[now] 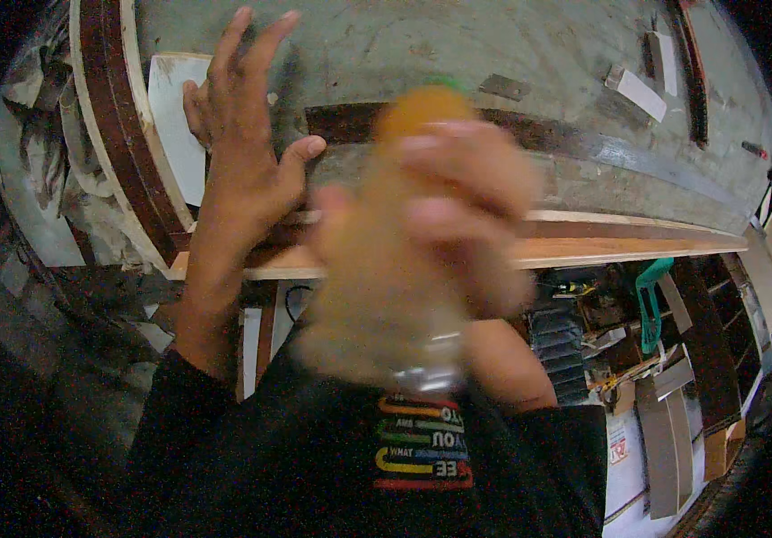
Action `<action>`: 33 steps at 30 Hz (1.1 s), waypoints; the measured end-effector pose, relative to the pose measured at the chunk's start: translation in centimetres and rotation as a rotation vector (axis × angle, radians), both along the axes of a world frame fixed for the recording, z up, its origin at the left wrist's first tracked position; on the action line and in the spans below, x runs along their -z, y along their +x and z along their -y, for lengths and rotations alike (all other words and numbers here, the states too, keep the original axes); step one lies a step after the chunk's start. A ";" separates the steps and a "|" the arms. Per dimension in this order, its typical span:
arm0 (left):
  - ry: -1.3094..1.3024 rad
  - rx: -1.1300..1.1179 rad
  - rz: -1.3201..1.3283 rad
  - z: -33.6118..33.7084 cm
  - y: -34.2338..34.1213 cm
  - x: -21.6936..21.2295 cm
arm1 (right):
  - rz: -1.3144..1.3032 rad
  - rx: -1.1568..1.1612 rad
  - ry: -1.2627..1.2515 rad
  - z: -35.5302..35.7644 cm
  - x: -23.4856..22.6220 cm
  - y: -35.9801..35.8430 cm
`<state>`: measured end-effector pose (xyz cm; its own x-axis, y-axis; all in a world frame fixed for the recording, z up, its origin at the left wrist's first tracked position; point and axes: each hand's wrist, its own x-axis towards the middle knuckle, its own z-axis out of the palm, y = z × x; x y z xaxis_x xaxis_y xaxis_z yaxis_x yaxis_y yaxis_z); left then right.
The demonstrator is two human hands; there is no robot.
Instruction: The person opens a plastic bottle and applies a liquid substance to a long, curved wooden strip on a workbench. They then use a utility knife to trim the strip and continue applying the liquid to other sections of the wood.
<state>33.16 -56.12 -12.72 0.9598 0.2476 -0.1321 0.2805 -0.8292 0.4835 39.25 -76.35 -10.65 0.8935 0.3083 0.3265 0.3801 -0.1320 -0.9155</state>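
Nearest the camera, at six o'clock, is the person's dark shirt (341, 466) with a striped print on the chest. Just above it, at the centre, the right hand (457, 197) is wrapped around a bottle (395, 269) with an orange cap end, raised close to the face and heavily blurred. The fingers curl across the upper part of the bottle, closed on it; the grip looks full-handed, probably because the bottle is tipped up and needs steadying. Its clear neck or base shows near the chest, but the blur hides which end that is.

At ten o'clock the left hand (247, 143) is lifted off everything, fingers spread and slightly fanned, palm turned inward, holding nothing. It hangs in the air above a wooden plank (619, 247) and touches none of it.

Beyond the hands, the plank runs from nine to three o'clock, lying flat on edge-banded boards. A curved brown-edged board (112, 117) arcs through ten o'clock beside a white panel (175, 117). Farther out, at twelve to two o'clock, the concrete floor (457, 45) carries loose offcuts (637, 90). At four o'clock a green handsaw handle (650, 300) stands among stacked scraps.
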 end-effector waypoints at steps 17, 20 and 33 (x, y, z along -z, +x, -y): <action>0.051 0.002 -0.052 0.0 0.2 -1.5 | -0.031 0.145 -0.830 3.7 -6.2 3.4; -0.134 -0.044 -0.021 0.0 0.3 -1.5 | -0.080 0.100 -0.601 2.8 -5.8 2.8; -0.058 -0.004 -0.009 -0.1 -0.3 -1.8 | 0.125 0.494 -0.323 10.3 -1.2 4.2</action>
